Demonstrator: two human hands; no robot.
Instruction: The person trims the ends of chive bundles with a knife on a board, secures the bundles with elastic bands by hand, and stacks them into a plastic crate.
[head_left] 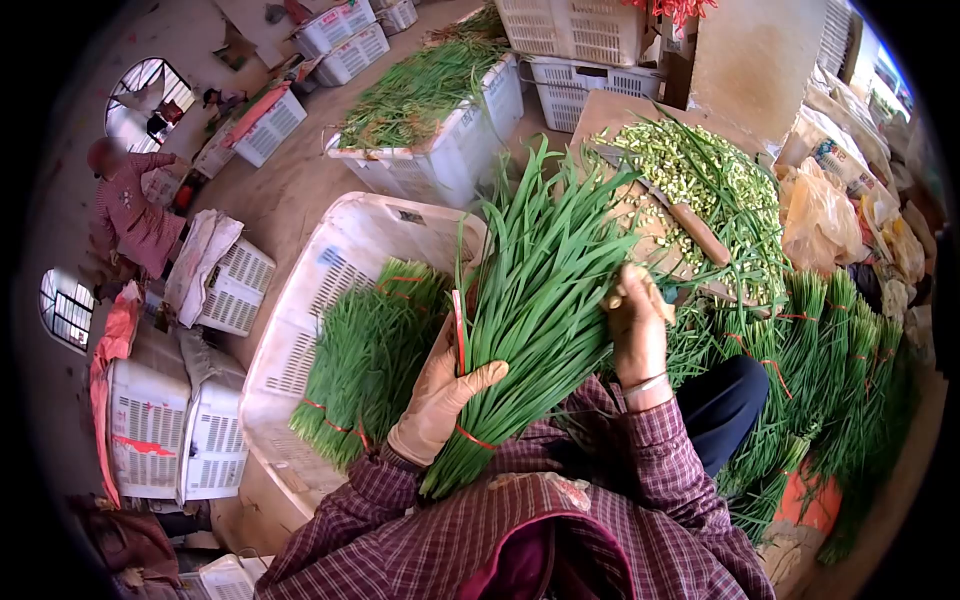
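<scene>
My left hand (440, 403), in a tan glove, is closed around a large bunch of garlic chives (545, 290) lying across my lap. A red tie (474, 437) circles the bunch below my thumb. Beside that hand a narrow red and white strip (459, 332) sticks up. My right hand (636, 318) is closed at the right edge of the leaves, its fingers curled; what they hold, if anything, is hidden. Left of my lap, a white plastic crate (285, 372) contains tied bunches of chives (370, 345).
A wooden-handled knife (698, 232) lies on a board (625, 115) heaped with cut stem pieces (690, 160). Tied bunches (845, 340) stand at right. Ahead is another crate (470, 155) full of greens. A person (135, 205) stands at far left among crates (150, 425).
</scene>
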